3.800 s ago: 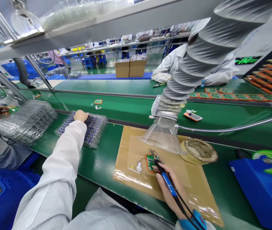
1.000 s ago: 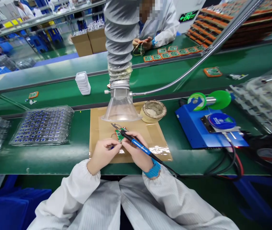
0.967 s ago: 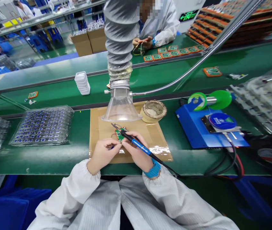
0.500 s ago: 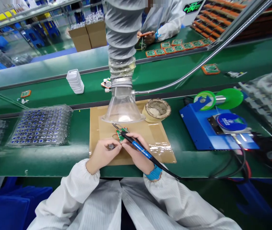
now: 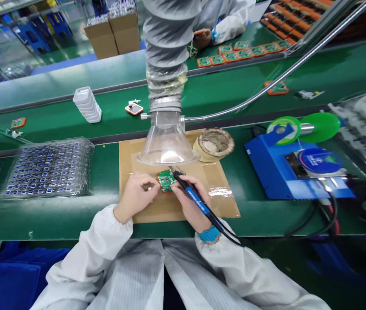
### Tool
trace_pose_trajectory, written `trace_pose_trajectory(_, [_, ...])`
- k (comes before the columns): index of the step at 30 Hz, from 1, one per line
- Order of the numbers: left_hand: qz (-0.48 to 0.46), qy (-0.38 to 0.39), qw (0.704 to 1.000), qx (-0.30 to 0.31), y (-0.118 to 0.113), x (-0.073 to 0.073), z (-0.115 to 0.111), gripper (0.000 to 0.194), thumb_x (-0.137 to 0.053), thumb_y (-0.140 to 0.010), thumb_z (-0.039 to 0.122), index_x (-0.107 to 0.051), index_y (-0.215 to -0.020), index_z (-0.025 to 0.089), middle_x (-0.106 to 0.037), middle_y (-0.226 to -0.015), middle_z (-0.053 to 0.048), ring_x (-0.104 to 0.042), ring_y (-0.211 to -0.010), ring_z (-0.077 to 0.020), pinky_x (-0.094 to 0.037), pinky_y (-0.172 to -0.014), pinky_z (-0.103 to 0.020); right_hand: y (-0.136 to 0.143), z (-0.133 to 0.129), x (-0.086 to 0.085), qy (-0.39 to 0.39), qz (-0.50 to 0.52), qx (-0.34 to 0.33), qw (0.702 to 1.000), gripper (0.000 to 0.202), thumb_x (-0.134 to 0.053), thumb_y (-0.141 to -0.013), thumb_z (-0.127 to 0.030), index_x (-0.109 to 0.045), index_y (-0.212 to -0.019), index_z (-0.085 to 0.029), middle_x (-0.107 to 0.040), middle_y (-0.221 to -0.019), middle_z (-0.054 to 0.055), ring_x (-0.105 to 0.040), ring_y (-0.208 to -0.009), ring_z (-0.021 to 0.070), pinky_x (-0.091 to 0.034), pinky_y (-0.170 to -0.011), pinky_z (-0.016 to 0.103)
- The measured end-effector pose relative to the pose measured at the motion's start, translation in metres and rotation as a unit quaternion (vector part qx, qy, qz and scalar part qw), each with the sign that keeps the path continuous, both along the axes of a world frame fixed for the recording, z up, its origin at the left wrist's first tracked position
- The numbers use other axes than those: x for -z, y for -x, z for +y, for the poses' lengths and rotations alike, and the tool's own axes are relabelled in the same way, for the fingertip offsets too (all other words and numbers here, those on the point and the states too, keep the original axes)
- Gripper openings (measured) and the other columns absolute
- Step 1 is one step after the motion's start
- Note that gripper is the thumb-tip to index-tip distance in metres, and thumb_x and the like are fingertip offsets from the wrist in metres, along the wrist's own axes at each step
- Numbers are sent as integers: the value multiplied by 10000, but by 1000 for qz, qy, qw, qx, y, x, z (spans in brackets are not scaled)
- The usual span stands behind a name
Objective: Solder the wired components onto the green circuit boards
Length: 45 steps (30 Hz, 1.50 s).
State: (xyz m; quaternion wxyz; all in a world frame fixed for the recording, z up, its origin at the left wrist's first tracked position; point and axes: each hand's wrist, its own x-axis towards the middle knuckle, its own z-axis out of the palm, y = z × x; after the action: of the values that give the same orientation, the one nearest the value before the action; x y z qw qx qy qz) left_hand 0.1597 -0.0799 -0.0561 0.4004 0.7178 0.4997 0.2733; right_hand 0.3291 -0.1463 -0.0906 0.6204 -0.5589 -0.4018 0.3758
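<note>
A green circuit board [image 5: 166,180] with an orange edge lies on the brown cardboard sheet [image 5: 209,202], below the clear funnel of the grey hose. My left hand [image 5: 138,193] is at the board's left side, thumb and fingers pinched; what they hold, if anything, is too small to name. My right hand [image 5: 192,200] is closed around a blue and black soldering tool [image 5: 197,199], its tip end over the board's upper right. The fingertips of this hand are beside the board's right edge.
A clear funnel [image 5: 168,142] hangs over the sheet. Behind it sits a round, crusted pot [image 5: 213,144]. A blue solder feeder [image 5: 273,168] stands right, stacked clear trays [image 5: 49,168] left. Across the green belt [image 5: 115,103], a person's hand [image 5: 202,38] shows.
My hands have moved apart, and the circuit board between them now shows more fully. On the belt, the white containers and orange-edged parts have shifted left in view.
</note>
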Motion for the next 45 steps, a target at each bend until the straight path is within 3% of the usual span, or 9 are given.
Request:
trace_pose_trajectory(5, [59,42,997,3,5,11,21,152,-690,-769,188,-722,-627,234,-685,-842,-49,-602,-901,-237,-452,-884,-414,-26,-10,5,-1,-104,42,994,207,-739,-876,-365,-718,-1043,-246,-767,-1048,71,-747,-939,238,-604,-881,406])
trace_pose_trajectory(10, [78,38,996,14,3,16,25,180,-699,-770,172,-722,-605,242,-685,-817,-45,-592,-895,-241,-448,-890,-429,-35,-25,14,-8,-126,56,990,166,-667,-929,-395,-705,-960,-237,-732,-886,52,-727,-801,210,-595,-715,348])
trace_pose_trajectory(20, [-51,129,990,-16,28,13,30,165,-619,-880,322,-616,-781,190,-686,-719,-23,-630,-705,-158,-501,-741,-291,-34,-20,4,-7,-139,51,989,183,-690,-919,-367,-691,-1040,-229,-740,-889,48,-724,-705,184,-605,-693,332])
trace_pose_trajectory(24, [-58,101,986,-123,42,8,92,142,-565,-910,324,-553,-950,189,-597,-649,21,-583,-570,-141,-495,-643,-270,-49,-19,8,-9,-179,76,981,178,-690,-909,-367,-702,-1014,-224,-740,-854,46,-722,-712,190,-600,-706,334])
trace_pose_trajectory(27, [150,-52,969,-190,47,2,164,303,-580,-855,156,-577,-1157,176,-631,-727,-16,-635,-683,-187,-489,-704,-289,-52,-19,11,-5,-178,73,981,178,-684,-910,-375,-703,-1012,-230,-746,-897,54,-725,-721,193,-600,-693,330])
trace_pose_trajectory(30, [379,-131,898,-178,47,-4,226,539,-548,-852,88,-536,-1385,169,-711,-1011,-147,-682,-980,-288,-478,-837,-348,-49,-18,12,-17,-178,61,982,172,-680,-911,-371,-702,-1023,-242,-752,-939,53,-735,-733,194,-606,-677,317])
trace_pose_trajectory(34, [486,-139,852,-138,47,-12,265,394,-477,-920,146,-664,-1266,142,-690,-1175,-209,-669,-1065,-323,-460,-847,-363,-46,-16,9,-32,-193,66,978,140,-668,-915,-345,-699,-1013,-250,-756,-917,39,-752,-785,197,-620,-709,303])
trace_pose_trajectory(40, [333,-200,897,-210,64,-40,240,282,-544,-913,326,-748,-959,137,-704,-893,-113,-639,-837,-239,-408,-690,-301,-46,-17,7,-43,-188,74,978,137,-675,-910,-329,-693,-1023,-252,-762,-926,40,-760,-801,196,-627,-717,295])
trace_pose_trajectory(45, [25,107,981,-158,85,-55,162,280,-702,-776,407,-593,-713,158,-376,-528,55,-302,-453,-73,-193,-464,-226,-46,-20,8,-41,-177,58,982,135,-674,-916,-329,-698,-1021,-249,-758,-937,49,-758,-819,208,-623,-723,311])
